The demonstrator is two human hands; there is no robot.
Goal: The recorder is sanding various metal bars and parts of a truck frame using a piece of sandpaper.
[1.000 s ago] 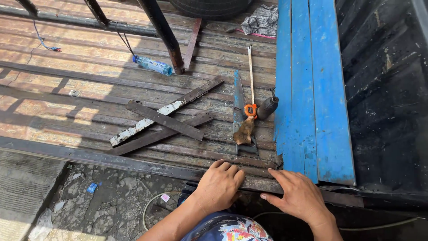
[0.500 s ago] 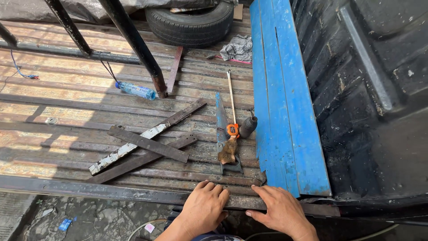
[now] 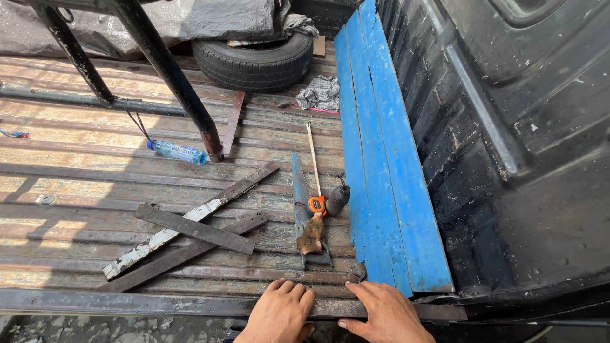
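The rusted truck bed (image 3: 95, 146) stretches away ahead of both hands, and its worn rear edge rail (image 3: 146, 303) is what they bear on, so the likeliest trouble, as I judge it, is a palm slipping or snagging on flaking metal if weight goes onto that lip. Beyond the right hand (image 3: 386, 314), the long blue planks (image 3: 381, 165) run away along the dark side wall; their splintered near end lies just past the fingers and could catch skin. Far ahead of the hands lies a spare tyre (image 3: 254, 60), out of reach. Ahead and to the left of the left hand (image 3: 279, 314), three flat steel bars (image 3: 190, 228) lie crossed and loose; a nudge to the bed might shift them. Straight ahead of the hands, near but not touching, a handsaw (image 3: 304, 219) lies flat with an orange tape measure (image 3: 317, 204) just beside it, and the saw's teeth are a hazard to a careless reach. Further ahead and left lies a plastic bottle (image 3: 176, 152). Both hands lie spread, fingers flat and apart on the rail, gripping nothing.
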